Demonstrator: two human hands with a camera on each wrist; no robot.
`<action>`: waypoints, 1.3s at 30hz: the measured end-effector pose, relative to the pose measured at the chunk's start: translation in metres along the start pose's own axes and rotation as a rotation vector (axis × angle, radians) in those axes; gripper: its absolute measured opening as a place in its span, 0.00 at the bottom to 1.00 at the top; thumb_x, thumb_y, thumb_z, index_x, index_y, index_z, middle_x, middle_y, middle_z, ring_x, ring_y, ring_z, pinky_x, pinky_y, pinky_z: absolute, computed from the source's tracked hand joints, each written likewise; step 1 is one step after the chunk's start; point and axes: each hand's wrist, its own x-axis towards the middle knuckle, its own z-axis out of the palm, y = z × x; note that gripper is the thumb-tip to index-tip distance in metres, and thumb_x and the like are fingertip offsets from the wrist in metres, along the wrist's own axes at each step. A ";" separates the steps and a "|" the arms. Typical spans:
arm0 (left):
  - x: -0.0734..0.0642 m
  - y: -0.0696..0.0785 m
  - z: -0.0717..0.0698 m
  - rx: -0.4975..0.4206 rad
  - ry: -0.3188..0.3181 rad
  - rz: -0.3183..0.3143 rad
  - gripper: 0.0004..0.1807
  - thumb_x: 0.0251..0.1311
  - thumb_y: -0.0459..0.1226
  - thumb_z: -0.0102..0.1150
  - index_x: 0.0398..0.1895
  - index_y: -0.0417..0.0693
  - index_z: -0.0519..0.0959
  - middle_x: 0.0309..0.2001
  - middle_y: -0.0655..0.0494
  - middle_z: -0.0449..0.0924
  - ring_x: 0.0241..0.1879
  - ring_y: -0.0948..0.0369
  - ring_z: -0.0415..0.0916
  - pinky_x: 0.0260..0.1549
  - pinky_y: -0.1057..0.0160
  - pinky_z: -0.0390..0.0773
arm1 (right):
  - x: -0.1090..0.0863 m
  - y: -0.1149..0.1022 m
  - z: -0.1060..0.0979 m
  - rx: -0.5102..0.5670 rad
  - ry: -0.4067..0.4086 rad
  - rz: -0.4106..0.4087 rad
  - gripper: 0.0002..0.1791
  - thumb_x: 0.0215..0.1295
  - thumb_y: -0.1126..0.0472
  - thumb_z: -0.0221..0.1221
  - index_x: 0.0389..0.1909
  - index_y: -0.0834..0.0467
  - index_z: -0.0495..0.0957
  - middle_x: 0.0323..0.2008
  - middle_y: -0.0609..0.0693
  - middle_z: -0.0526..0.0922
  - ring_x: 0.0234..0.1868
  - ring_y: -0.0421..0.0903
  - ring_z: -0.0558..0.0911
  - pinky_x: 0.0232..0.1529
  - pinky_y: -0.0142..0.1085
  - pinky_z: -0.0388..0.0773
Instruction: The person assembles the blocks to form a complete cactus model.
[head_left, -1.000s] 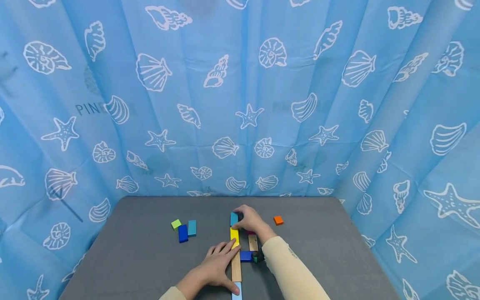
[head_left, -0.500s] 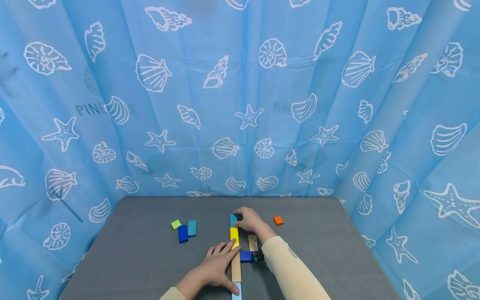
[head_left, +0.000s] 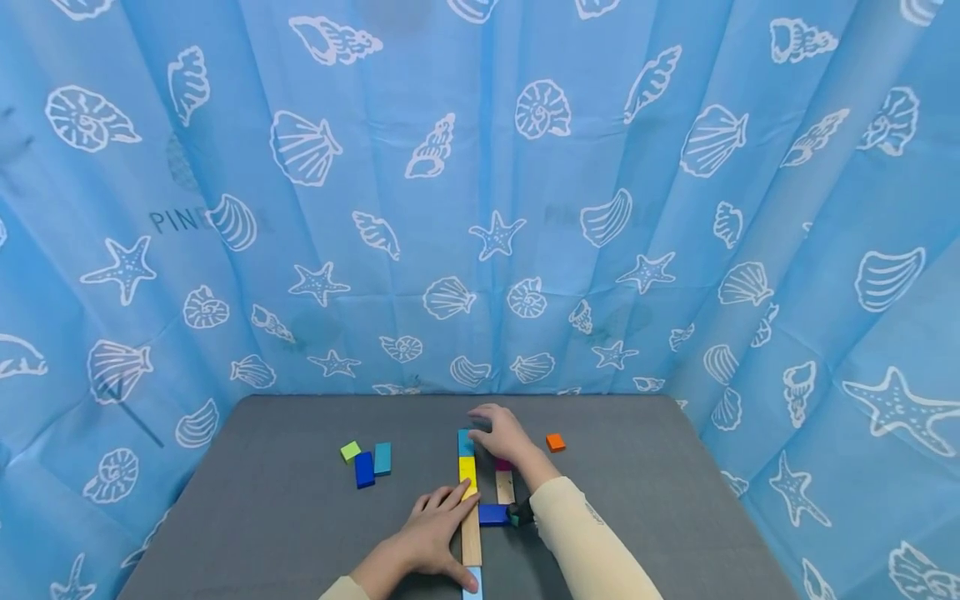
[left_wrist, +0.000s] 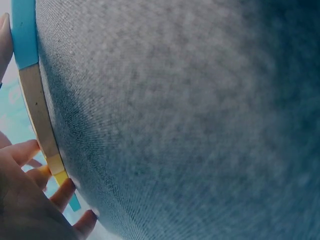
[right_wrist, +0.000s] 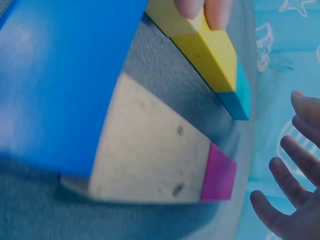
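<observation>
A straight row of blocks runs away from me: light blue [head_left: 472,593], plain wood [head_left: 471,540], yellow [head_left: 467,468], and teal [head_left: 466,443] at the far end. My left hand [head_left: 431,540] lies along its left side, fingertips on the yellow and wood blocks, thumb on the light blue one. Just right of the teal block is my right hand [head_left: 504,435], fingers spread and holding nothing; the right wrist view shows that hand [right_wrist: 295,200] apart from the blocks. A dark blue block [head_left: 492,515] juts rightward from the row, with a wood block [right_wrist: 150,150] and a magenta block [right_wrist: 220,172] beyond it.
Left on the grey table [head_left: 285,517] lie a lime block [head_left: 350,452], a dark blue block [head_left: 364,470] and a teal block [head_left: 382,458]. An orange block [head_left: 555,442] sits at the right. A blue shell-print curtain [head_left: 495,317] hangs behind the table.
My right hand has let go of the teal end block and opened, moving slightly right of it. The left hand stays on the row.
</observation>
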 end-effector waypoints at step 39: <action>0.003 -0.003 0.005 -0.022 -0.017 -0.024 0.67 0.31 0.74 0.72 0.80 0.74 0.53 0.82 0.61 0.44 0.75 0.49 0.51 0.70 0.34 0.52 | -0.061 0.067 -0.050 -0.004 0.250 0.052 0.26 0.61 0.65 0.70 0.60 0.62 0.79 0.60 0.61 0.80 0.64 0.62 0.76 0.64 0.59 0.70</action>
